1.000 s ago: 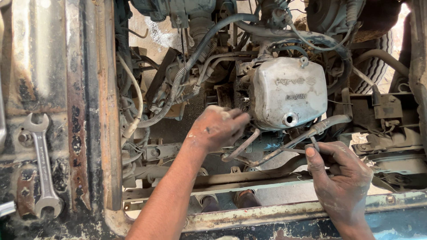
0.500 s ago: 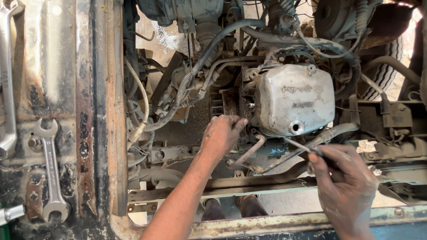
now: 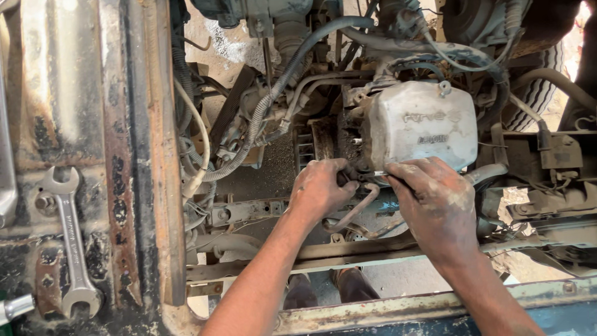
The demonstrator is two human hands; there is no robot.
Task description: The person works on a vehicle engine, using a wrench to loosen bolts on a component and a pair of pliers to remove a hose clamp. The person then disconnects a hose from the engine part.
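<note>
Thin pipe (image 3: 357, 208), curved and grimy, just below dusty engine cover (image 3: 420, 132), running down toward cross bar (image 3: 348, 252). Left hand (image 3: 320, 190) curled around upper end of pipe, fingers bent tight near where it meets engine block, probably to steady it against twisting. Right hand (image 3: 435, 199) just beside, fingers pinched narrow on slim metal tool (image 3: 380, 173) whose tip pokes out leftward toward same joint; rest of tool hidden under palm, so type unclear. Both hands greasy, nearly touching, working one spot from either side. Grip reads as hold-and-turn: one hand bracing, other driving. Ribbed hose (image 3: 292, 68) sweeps over from top, clear of the joint. Tyre (image 3: 538, 93) visible at upper right behind engine. Double-ended spanner (image 3: 68, 239) lies flat on rusty panel (image 3: 56, 93) at far left, well apart from hands, parked within reach but out of the way. Shoes (image 3: 326, 286) visible on ground through gap under frame. Exact fastener at joint hidden by fingers.
</note>
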